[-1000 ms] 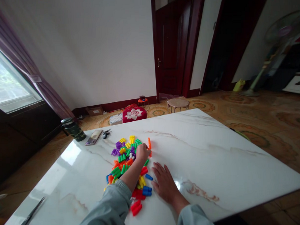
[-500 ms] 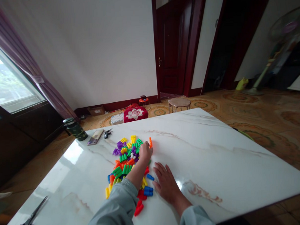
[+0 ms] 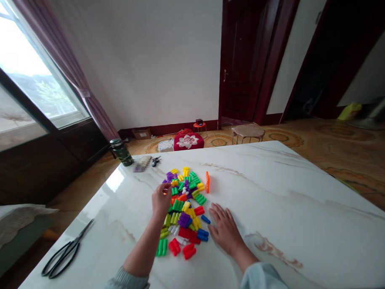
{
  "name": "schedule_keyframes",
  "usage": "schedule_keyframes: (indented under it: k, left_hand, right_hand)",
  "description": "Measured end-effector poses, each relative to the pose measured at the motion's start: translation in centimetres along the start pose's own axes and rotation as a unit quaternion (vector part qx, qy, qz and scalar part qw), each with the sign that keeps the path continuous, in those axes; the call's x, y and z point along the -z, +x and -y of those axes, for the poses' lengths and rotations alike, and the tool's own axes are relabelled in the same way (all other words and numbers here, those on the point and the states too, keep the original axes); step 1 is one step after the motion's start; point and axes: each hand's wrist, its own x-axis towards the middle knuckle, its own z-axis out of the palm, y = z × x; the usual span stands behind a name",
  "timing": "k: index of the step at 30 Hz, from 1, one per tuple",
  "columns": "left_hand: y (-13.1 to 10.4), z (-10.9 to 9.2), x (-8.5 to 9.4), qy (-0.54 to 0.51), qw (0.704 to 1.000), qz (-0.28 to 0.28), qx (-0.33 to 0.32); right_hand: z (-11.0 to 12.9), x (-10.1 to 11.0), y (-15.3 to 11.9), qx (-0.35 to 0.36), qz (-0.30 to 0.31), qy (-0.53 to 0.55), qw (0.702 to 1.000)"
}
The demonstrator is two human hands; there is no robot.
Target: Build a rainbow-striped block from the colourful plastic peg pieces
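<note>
A pile of colourful plastic building blocks [image 3: 178, 218] lies on the white marbled table [image 3: 263, 192]. At the pile's left side is my left hand [image 3: 161, 200], its thumb and fingers pinched together beside purple and yellow pieces. A bit of orange shows by these fingertips, but what they hold is hidden. My right hand [image 3: 226, 228] rests palm down on the table, fingers spread, right of the pile. Close to its fingertips is a single blue block [image 3: 205, 219]. A narrow orange row of blocks [image 3: 207, 182] sits apart, beyond the right hand.
Black-handled scissors [image 3: 68, 251] lie at the table's left. Along the far left edge are a camouflage-patterned bottle [image 3: 122, 153], a blurred phone-like object [image 3: 142, 164] and keys [image 3: 155, 161]. Past the table stand a red flowered seat [image 3: 188, 141] and a round stool [image 3: 248, 132].
My left hand has let go of the orange row and moved left across the pile, uncovering more blocks. My right hand stays flat on the table. The view has swung left.
</note>
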Motion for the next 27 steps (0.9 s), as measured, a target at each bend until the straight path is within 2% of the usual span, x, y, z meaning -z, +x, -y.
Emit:
schedule_keyframes:
  k: [3, 5, 7, 10, 14, 21, 24, 27]
  left_hand:
    - [-1.4, 3.7, 3.1, -0.010, 0.998, -0.005, 0.055]
    - [-2.5, 5.0, 3.8, -0.019, 0.998, 0.013, 0.059]
    - [-3.5, 5.5, 3.8, -0.029, 0.998, 0.051, 0.028]
    - [-4.5, 5.6, 3.1, -0.016, 0.991, 0.126, -0.030]
    - [-4.3, 5.4, 2.4, 0.055, 0.981, 0.188, -0.010]
    - [-2.4, 5.5, 3.3, 0.177, 0.962, 0.168, 0.124]
    - [-1.8, 5.6, 3.7, 0.186, 0.958, 0.170, 0.134]
    - [-1.5, 5.1, 3.5, 0.182, 0.961, 0.174, 0.115]
  right_hand:
    - [0.0, -0.2, 0.0, 0.008, -0.009, -0.019, 1.000]
    - [-0.3, -0.6, 0.0, 0.017, -0.017, -0.029, 0.999]
    - [-0.5, -1.0, 0.1, 0.024, -0.024, -0.035, 0.999]
    - [-0.7, -1.3, 0.1, 0.027, -0.024, -0.039, 0.999]
    - [-0.8, -1.3, 0.0, 0.024, -0.017, -0.038, 0.999]
    - [-1.0, -1.4, 0.1, 0.019, -0.010, -0.043, 0.999]
    - [-0.9, -1.3, 0.1, 0.016, -0.006, -0.044, 0.999]
    - [-0.9, -1.4, 0.1, 0.016, -0.008, -0.042, 0.999]
